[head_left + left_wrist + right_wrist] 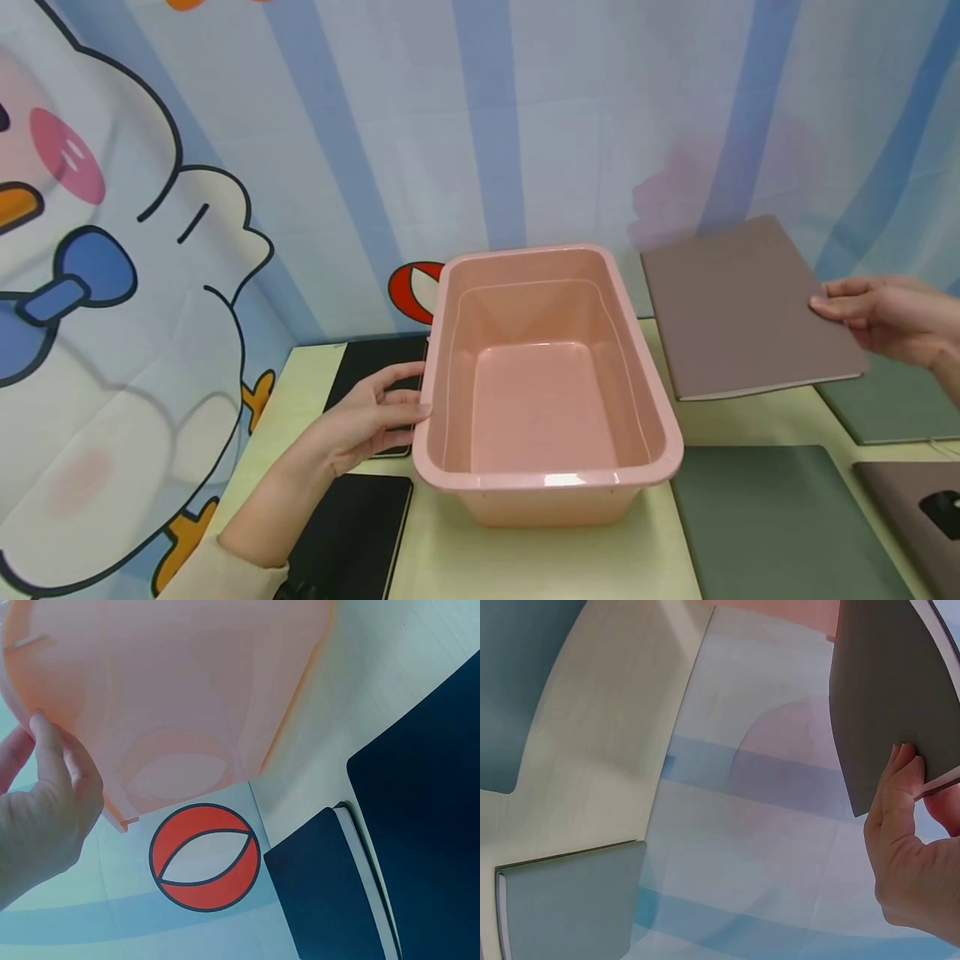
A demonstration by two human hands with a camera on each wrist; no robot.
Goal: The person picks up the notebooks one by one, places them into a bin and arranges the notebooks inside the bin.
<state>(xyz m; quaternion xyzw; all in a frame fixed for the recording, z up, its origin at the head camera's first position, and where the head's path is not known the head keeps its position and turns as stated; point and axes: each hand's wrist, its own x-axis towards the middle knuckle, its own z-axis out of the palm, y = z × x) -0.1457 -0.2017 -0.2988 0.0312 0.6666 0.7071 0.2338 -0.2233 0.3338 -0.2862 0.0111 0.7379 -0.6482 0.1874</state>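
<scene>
A pink plastic basin (pixel 551 502) stands in the middle of the table in the head view, with nothing inside. My left hand (pixel 375 417) grips its left rim, thumb on top and fingers against the outer side; the left wrist view shows that pinch on the rim from below. On the right, my right hand (pixel 892 312) holds a brown notebook (pixel 750 317) by its right edge, raised above the table and tilted. The right wrist view shows the fingers flat on the notebook's cover (pixel 885 697) and the thumb on the opposite side.
Two black notebooks, one near (pixel 360 533) and one far (pixel 378 354), lie left of the basin. To its right are two green notebooks, near (pixel 780 517) and far (pixel 900 408), plus another brown notebook (pixel 892 500) bearing a small black object (pixel 942 507). Printed cloth (pixel 555 125) hangs behind the table.
</scene>
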